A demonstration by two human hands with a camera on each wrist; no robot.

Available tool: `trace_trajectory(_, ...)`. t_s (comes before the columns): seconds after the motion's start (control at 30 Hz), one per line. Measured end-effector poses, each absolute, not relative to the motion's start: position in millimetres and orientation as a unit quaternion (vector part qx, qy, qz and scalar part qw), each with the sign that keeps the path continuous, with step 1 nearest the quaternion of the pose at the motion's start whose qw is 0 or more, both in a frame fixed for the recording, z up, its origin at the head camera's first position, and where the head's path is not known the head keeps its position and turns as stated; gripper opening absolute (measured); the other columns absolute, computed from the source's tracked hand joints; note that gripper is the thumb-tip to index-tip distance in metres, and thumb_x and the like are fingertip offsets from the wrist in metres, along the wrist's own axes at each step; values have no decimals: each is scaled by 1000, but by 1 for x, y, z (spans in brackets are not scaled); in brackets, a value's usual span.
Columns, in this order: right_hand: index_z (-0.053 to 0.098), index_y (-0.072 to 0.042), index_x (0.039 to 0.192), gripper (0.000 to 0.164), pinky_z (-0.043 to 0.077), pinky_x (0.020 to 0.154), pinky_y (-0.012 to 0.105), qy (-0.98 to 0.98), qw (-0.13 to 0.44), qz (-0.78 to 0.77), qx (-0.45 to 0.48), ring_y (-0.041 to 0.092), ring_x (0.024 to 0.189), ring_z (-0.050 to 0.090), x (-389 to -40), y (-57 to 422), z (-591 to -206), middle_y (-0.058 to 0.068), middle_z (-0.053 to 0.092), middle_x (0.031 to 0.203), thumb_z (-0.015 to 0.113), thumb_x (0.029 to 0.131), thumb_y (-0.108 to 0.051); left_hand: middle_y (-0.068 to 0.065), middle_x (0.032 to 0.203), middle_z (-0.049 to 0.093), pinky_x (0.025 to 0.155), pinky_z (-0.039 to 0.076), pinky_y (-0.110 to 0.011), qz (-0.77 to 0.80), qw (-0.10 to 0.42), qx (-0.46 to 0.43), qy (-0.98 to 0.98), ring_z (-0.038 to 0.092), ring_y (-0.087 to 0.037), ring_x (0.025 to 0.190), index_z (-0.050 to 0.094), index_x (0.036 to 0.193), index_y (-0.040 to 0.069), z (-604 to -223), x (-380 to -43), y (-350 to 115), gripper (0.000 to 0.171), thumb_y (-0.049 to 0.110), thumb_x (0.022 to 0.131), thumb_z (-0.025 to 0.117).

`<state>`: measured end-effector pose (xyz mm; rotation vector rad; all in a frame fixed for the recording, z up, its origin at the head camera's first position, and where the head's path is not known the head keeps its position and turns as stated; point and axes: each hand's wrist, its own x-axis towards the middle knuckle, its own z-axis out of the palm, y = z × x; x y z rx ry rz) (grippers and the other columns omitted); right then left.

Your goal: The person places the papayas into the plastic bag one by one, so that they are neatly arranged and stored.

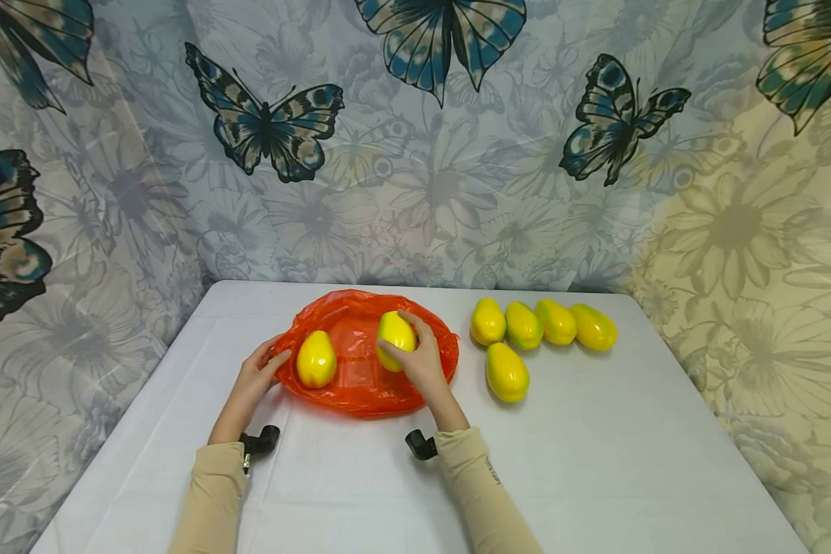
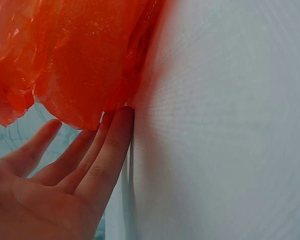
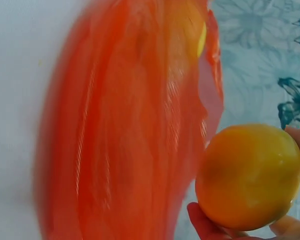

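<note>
A red plastic bag (image 1: 360,388) lies spread wide on the table, its mouth facing up. One yellow mango (image 1: 316,359) sits in its left part. Over the bag's right part, my right hand (image 1: 418,354) grips another yellow mango (image 1: 392,335) between thumb and fingers; the right wrist view shows this mango (image 3: 249,177) beside the bag's rim. My left hand (image 1: 255,373) is at the bag's left edge. In the left wrist view its fingers (image 2: 102,175) are nearly straight, their tips against the red plastic, with the thumb held apart.
To the right of the bag, several yellow mangoes (image 1: 523,325) stand in a row, with one more mango (image 1: 508,372) in front of them. They lie on a white-covered table (image 1: 595,462). Behind it hangs a butterfly-patterned cloth (image 1: 450,185).
</note>
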<state>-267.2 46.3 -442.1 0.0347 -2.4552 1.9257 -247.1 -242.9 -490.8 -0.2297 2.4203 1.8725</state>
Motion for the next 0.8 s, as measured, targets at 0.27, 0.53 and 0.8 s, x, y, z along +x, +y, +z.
trace_trajectory(0.27,52,-23,138,63,49,99,48,-787,-12,617,8,31,119,48,-265,31,-444,11,46,139,78,82,-27,-16,154,39,82,50,-12,607,32,-71,791,54,-3,107,30,153,16,-491,-248,-242,68,49,98,52)
trace_trajectory(0.53,52,-22,138,63,50,97,46,-785,-18,619,15,30,117,50,-265,19,-453,10,49,135,78,81,-27,-14,155,38,83,49,-13,602,34,-79,794,53,-16,118,29,154,17,-492,-247,-243,70,51,97,52)
trace_trajectory(0.8,53,-21,137,63,49,97,47,-790,-17,612,27,30,115,50,-264,6,-460,11,50,135,79,81,-28,-14,153,40,83,50,-13,602,33,-77,794,54,-12,114,30,154,17,-492,-248,-243,70,51,97,52)
